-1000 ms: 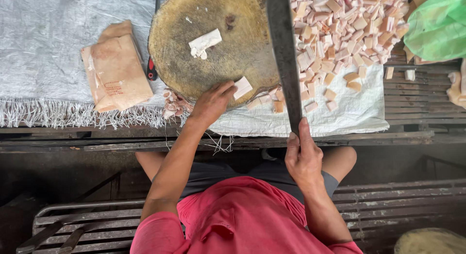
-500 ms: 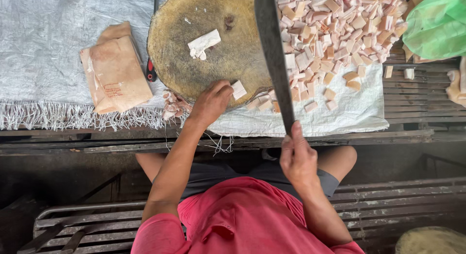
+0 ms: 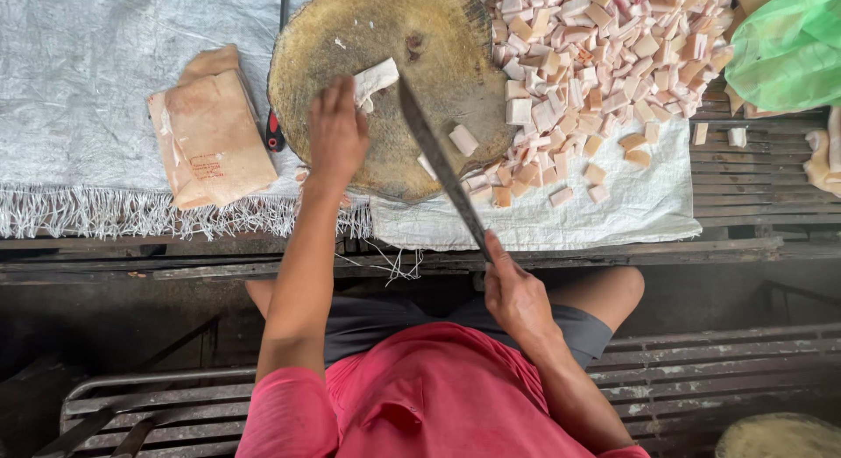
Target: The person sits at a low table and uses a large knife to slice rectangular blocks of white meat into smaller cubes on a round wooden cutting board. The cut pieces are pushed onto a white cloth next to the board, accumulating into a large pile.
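Observation:
My left hand point(image 3: 335, 132) rests on a round wooden chopping block point(image 3: 385, 55), fingers pressing a pale strip of meat point(image 3: 374, 78). My right hand point(image 3: 515, 292) grips the handle of a long dark cleaver point(image 3: 438, 160), whose blade angles up across the block, its tip close to the strip. A single cut cube point(image 3: 463, 140) lies on the block's right side. To the right, a heap of several pink and white cubes point(image 3: 604, 55) spreads over a white woven sack point(image 3: 613, 214).
A large slab of pale meat point(image 3: 210, 134) lies on a grey sheet point(image 3: 79, 81) at the left. A red-handled tool point(image 3: 274, 130) sits beside the block. A green plastic bag point(image 3: 788, 51) is at top right. Slatted wooden bench point(image 3: 753, 178) below.
My left hand moved from the block's near edge up to the strip at its middle. The cleaver swung left and down over the block.

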